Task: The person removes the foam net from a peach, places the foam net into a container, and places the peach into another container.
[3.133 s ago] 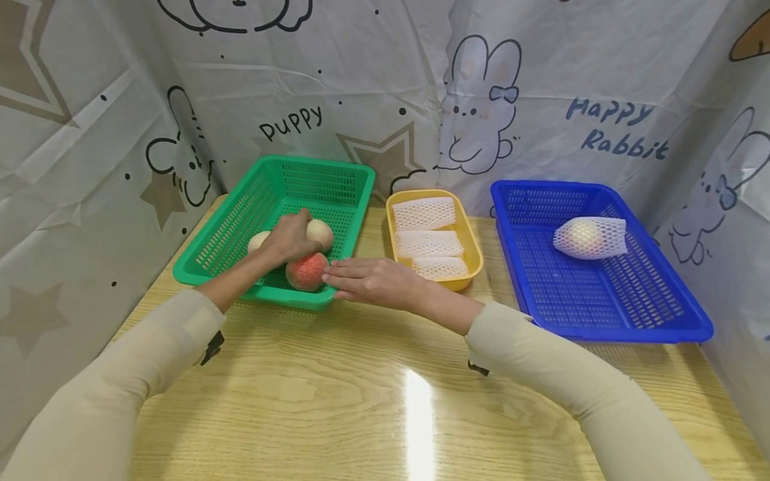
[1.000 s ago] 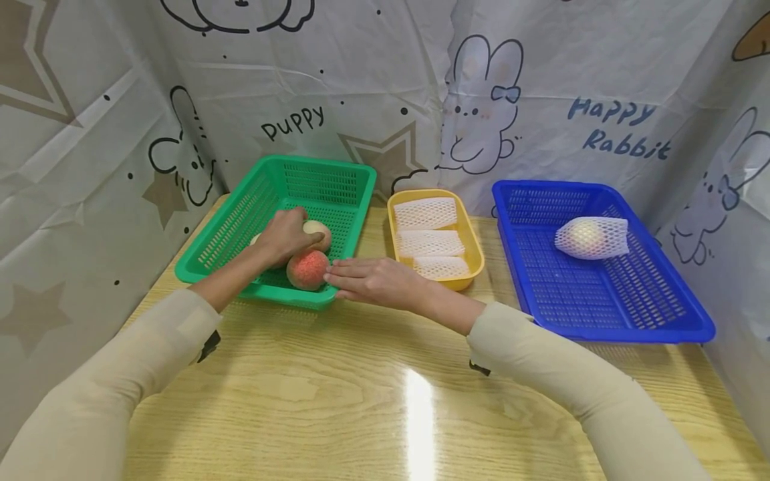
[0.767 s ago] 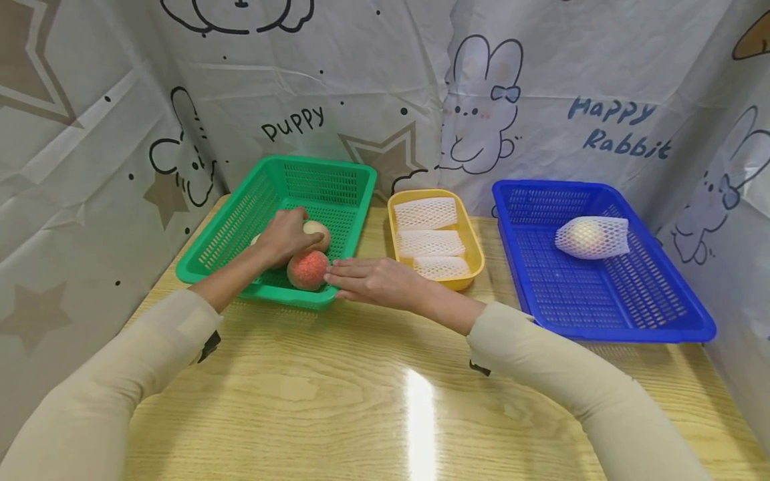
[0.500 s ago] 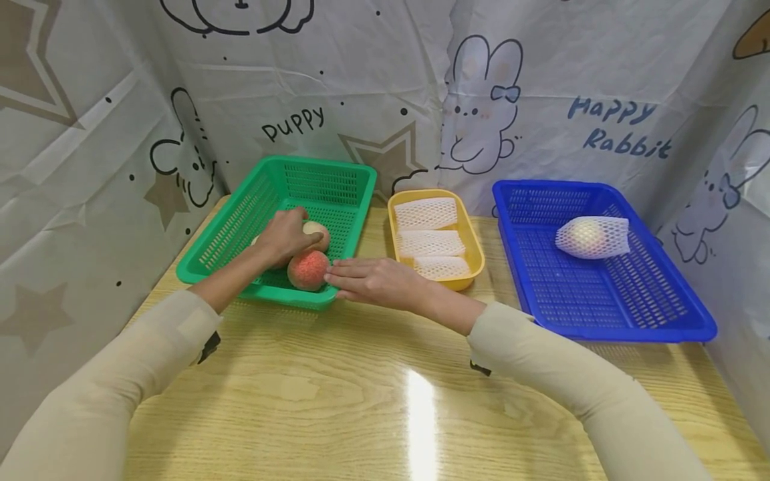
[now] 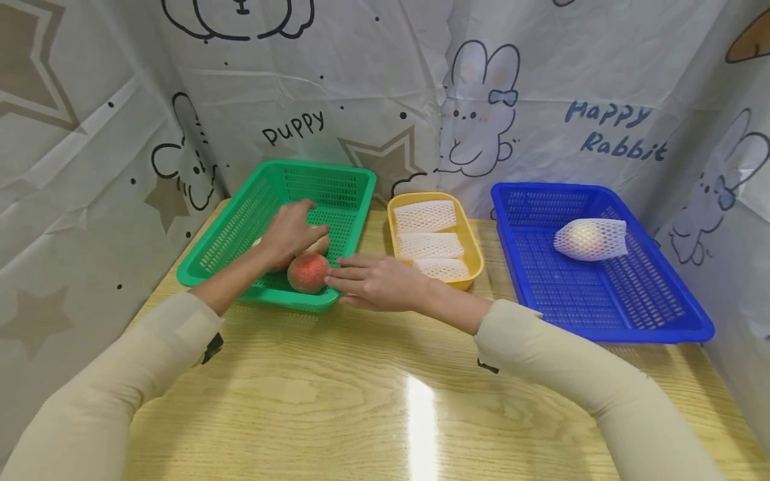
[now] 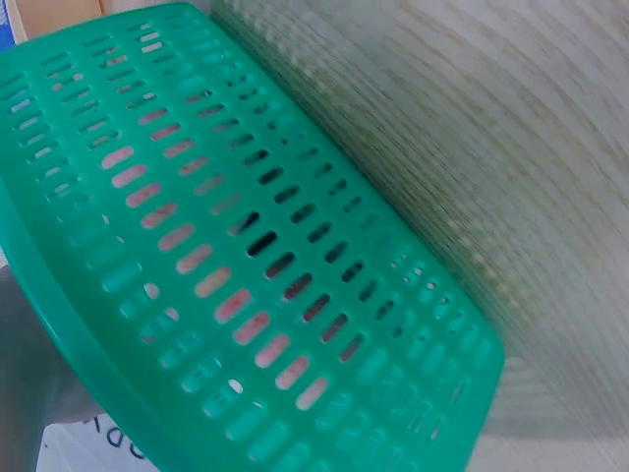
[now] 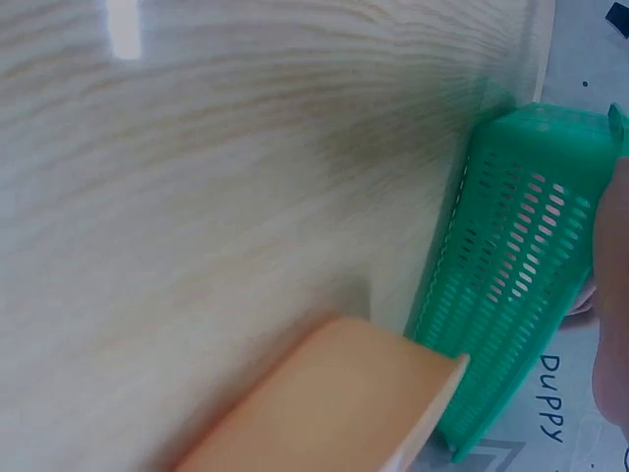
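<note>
Inside the green basket, my left hand hovers over several peaches, thumb and fingers spread apart with green mesh visible between them. Just below the thumb shows a pale peach, partly covered. A red peach sits in the basket's near right corner. Others lie mostly hidden beneath the hand and wrist. My right hand reaches across the basket's right rim with straight fingers, tips at the red peach's side. In the right wrist view, that hand shows only at the right edge, beside the basket wall.
A yellow tray with three white foam net sleeves stands just beyond my right hand. Farther right, a blue basket holds one peach in a foam net. Printed cloth walls enclose the wooden table.
My left hand moved slightly right over the peaches, then its thumb and fingers spread, and the pale peach now shows below the thumb. My right hand stays almost in place, its fingers slightly more spread.
</note>
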Tool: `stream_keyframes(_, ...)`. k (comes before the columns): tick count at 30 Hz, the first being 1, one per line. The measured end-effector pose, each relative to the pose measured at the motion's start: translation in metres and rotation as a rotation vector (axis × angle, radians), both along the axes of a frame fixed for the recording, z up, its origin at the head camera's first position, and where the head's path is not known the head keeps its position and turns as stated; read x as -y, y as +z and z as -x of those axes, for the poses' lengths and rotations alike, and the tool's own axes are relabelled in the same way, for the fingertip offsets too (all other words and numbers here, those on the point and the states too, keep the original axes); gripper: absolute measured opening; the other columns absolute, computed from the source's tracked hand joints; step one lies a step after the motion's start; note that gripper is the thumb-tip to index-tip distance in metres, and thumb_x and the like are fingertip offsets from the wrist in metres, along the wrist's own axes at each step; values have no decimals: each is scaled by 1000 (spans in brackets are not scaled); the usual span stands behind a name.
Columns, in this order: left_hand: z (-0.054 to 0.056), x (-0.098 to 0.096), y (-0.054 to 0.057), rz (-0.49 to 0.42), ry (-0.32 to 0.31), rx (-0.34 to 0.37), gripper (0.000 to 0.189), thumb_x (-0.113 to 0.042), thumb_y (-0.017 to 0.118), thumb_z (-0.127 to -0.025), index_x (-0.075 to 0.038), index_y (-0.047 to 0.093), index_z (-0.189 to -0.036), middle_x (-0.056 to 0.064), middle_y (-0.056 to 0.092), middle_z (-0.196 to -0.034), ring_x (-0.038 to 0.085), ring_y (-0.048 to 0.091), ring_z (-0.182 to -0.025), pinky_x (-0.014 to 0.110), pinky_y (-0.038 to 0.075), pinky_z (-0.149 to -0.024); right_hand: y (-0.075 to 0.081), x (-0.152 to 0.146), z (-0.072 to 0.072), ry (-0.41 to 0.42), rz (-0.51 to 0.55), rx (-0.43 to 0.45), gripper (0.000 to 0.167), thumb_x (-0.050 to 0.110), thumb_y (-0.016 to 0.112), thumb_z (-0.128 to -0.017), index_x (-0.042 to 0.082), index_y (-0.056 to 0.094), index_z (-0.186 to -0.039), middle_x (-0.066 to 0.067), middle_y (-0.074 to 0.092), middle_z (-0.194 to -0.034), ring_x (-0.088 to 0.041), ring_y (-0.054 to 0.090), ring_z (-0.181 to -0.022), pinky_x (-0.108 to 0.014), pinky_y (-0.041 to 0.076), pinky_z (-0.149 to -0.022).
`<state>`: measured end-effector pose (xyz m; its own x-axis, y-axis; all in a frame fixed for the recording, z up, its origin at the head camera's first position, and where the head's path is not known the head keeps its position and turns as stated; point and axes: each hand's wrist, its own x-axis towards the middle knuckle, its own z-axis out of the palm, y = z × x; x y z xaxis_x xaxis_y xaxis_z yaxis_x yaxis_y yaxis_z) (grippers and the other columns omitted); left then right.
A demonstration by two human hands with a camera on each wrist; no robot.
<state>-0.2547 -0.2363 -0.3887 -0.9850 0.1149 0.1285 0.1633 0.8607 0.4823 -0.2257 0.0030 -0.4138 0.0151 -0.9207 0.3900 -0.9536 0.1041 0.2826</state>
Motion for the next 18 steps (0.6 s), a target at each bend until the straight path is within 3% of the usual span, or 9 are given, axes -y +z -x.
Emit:
stream_keyframes(7, -3, -16, 2, -12, -59, -42, 62, -23, 67, -95, 9, 44, -143, 32, 54, -133, 42, 65, -100, 57, 52, -89, 14, -13, 2, -59, -123, -16, 45, 36, 58, -102, 11, 61, -139, -8, 61, -135, -29, 53, -129, -40, 39, -111)
stream_keyframes(18, -6, -38, 9, 24, -120, -79, 59, -24, 67, -96, 6, 47, -142, 27, 51, -140, 43, 50, -127, 55, 45, -101, 32, -43, 12, -179, -155, 16, 45, 37, 54, -103, 9, 60, -139, -10, 57, -140, -32, 47, -134, -44, 28, -117)
